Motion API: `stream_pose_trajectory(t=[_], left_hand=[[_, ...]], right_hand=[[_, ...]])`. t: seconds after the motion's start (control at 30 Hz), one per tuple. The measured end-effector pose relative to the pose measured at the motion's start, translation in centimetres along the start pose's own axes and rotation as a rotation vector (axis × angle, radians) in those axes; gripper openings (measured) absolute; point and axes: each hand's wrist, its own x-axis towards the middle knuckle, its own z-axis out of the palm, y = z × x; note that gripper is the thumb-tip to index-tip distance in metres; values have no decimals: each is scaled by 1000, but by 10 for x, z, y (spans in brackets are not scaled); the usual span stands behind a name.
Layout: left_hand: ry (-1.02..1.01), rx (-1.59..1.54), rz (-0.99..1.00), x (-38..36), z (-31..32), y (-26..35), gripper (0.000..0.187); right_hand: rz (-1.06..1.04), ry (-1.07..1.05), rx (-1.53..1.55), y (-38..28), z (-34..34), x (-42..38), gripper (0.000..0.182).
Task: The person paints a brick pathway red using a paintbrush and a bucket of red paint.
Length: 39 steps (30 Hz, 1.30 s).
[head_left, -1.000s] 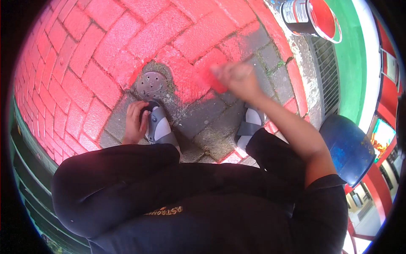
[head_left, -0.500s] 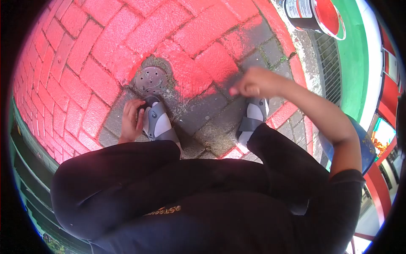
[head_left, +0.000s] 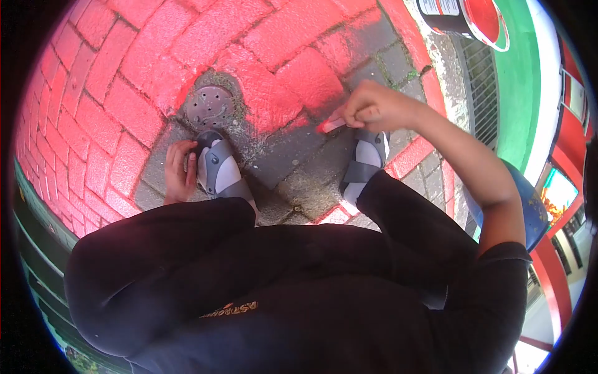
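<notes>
My right hand (head_left: 378,107) is closed around a paintbrush (head_left: 333,122) whose tip is wet with red paint. The bristles are low over bare dark grey pavers (head_left: 293,151), at the edge of the red-painted bricks (head_left: 308,81). Beside my left sandal (head_left: 219,163) hangs my left hand (head_left: 180,169), empty, its fingers slightly bent and apart. Just ahead of that sandal lies a round drain cover (head_left: 210,107) with small holes, ringed by moss and grit. My right sandal (head_left: 366,159) stands on the pavers below the right hand.
A paint bucket (head_left: 450,14) with red paint inside stands at the upper right, near a metal drain grate (head_left: 478,81). A blue rounded object (head_left: 531,209) is behind my right arm. Green slats (head_left: 43,274) run along the left side.
My right hand has shifted slightly left and up, and the paintbrush now shows clearly in it. My left hand stays beside the sandal. The whole view has shifted a little.
</notes>
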Motion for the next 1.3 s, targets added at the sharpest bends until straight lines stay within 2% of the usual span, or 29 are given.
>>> stream_pose_trajectory(t=[0.07,0.1,0.13,0.2,0.23,0.3,0.37,0.43,0.47,0.53,0.57,0.67,0.73,0.77,0.83,0.9,0.97,1.0,1.07,1.13,1.2,1.23,1.3], left_hand=[[-23,7,27,7,-1,-1,20],[-37,15,42,10,-1,-1,20],[-44,12,46,14,-1,0,20],[-9,28,46,18,-4,0,20],[-3,31,34,17,-4,0,20],[73,67,43,20,-6,0,20],[90,72,37,22,-8,4,20],[107,78,21,20,-8,6,20],[106,68,30,19,-7,6,20],[98,53,44,15,-4,6,19],[80,47,24,11,-3,5,19],[72,37,-2,10,-2,2,18],[68,32,-22,6,-4,2,18],[71,20,-21,6,-6,4,18],[74,-1,-5,7,-5,3,18],[76,26,-7,3,-4,-4,17],[81,19,1,6,-3,-4,18],[76,14,-11,6,-5,-3,18],[78,24,-10,11,-8,4,18],[74,35,9,12,-8,3,19],[87,42,49,13,-7,2,18],[91,44,67,12,-6,0,18],[75,33,50,9,-8,-1,19]], right_hand=[[22,-93,57,11,-8,11,18],[-107,40,47,24,-11,18,21],[-102,45,51,27,-20,23,21],[-117,350,-296,23,-38,32,15],[-125,339,-295,25,-32,34,15],[-127,588,-242,34,-5,27,12],[13,351,-542,28,35,4,18],[-48,196,-360,15,57,-18,15],[-53,190,-359,11,63,-20,15],[-85,257,252,7,71,-27,10],[-83,260,251,10,69,-26,10],[68,752,177,34,40,-7,23],[-27,1132,166,43,20,2,30],[-23,1129,174,44,23,0,30],[611,1011,191,42,25,-11,21],[343,610,-280,26,60,-1,26],[-241,694,-124,3,76,22,17],[-240,707,-130,4,72,25,17],[-177,868,318,14,53,33,15],[317,949,432,53,-5,8,17],[300,1193,-30,69,-55,-20,13],[298,1205,-34,81,-69,-27,13],[69,1348,-498,103,-83,-36,10]])
